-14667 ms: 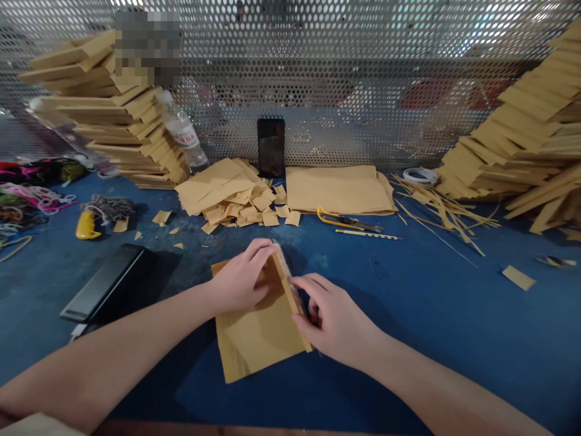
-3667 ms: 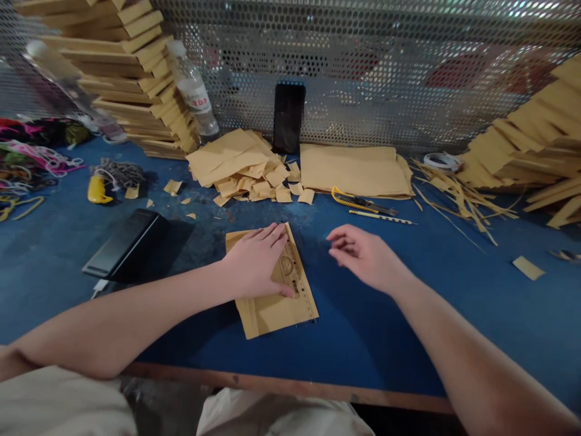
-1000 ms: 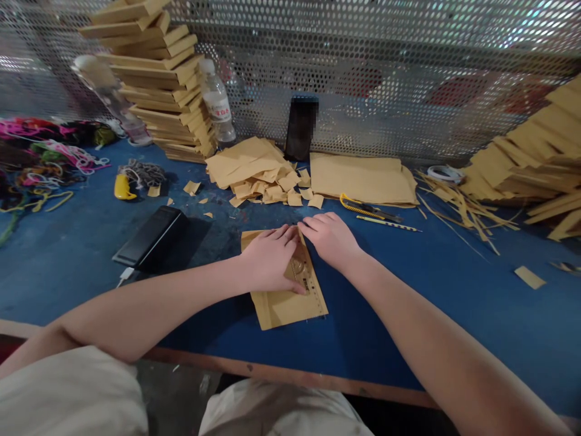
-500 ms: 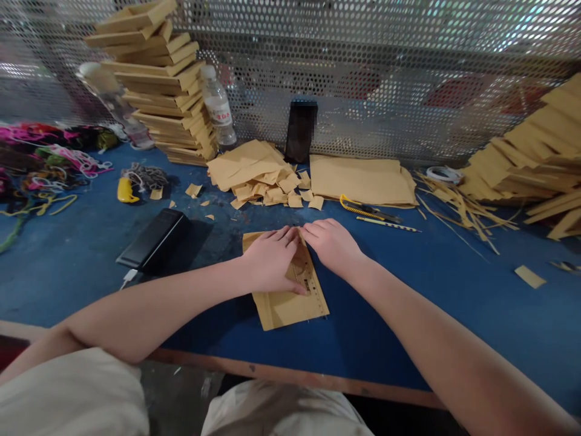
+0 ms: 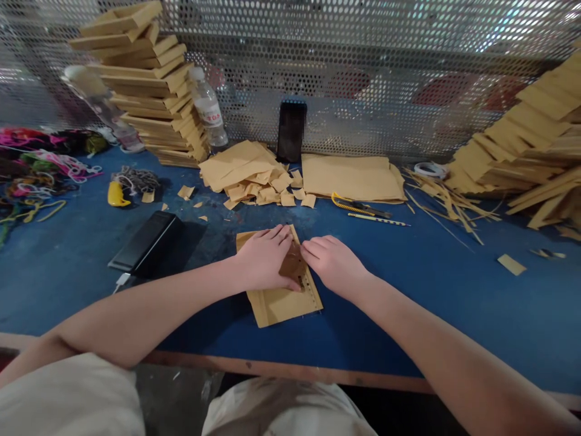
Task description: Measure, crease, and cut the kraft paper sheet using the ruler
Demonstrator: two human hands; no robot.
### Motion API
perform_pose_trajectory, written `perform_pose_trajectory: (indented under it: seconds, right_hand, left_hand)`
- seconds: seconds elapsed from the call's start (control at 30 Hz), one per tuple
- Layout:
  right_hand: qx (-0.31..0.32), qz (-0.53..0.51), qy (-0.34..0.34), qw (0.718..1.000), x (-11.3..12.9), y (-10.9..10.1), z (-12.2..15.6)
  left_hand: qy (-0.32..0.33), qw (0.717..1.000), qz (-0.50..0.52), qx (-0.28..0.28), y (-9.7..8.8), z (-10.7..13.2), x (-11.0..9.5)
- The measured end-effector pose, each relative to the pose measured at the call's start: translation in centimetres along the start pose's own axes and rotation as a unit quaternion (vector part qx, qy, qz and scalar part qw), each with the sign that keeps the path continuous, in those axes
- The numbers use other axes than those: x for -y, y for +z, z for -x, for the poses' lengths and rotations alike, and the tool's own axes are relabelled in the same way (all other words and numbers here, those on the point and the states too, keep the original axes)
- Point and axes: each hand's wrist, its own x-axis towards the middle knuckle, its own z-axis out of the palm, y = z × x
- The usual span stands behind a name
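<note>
A piece of brown kraft paper (image 5: 272, 309) lies on the blue tabletop in front of me, with a clear ruler (image 5: 310, 295) along its right side. My left hand (image 5: 265, 257) rests flat over paper and ruler, fingers stretched toward the far edge and thumb out toward the ruler. At the paper's right edge, my right hand (image 5: 333, 263) is closed, its fingertips pressed together against the edge. What those fingertips grip, if anything, is hidden.
Behind lie paper scraps (image 5: 267, 188), flat kraft sheets (image 5: 347, 177), a yellow cutter (image 5: 354, 206) and a pencil (image 5: 379, 219). A phone (image 5: 291, 131) leans against the perforated metal screen. Folded paper stacks (image 5: 154, 91) rise at left. A black power bank (image 5: 147, 242) sits left.
My right hand has slid toward me along the paper's right edge, uncovering the far corner. My left hand stays on the paper. The whole view has shifted slightly.
</note>
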Motion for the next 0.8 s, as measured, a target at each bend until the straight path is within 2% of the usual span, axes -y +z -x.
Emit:
perform_pose_trajectory:
  seconds: [0.4,0.8]
  right_hand:
    - [-0.056,-0.013,-0.011,0.998,3.1,-1.7,3.4]
    - [-0.069,-0.021,-0.010,0.997,6.6,-4.4,7.3]
  left_hand:
    - [0.017,0.999,-0.011,-0.027,0.4,0.0,0.1]
    - [0.007,1.000,0.001,0.002,-0.2,0.1,0.1]
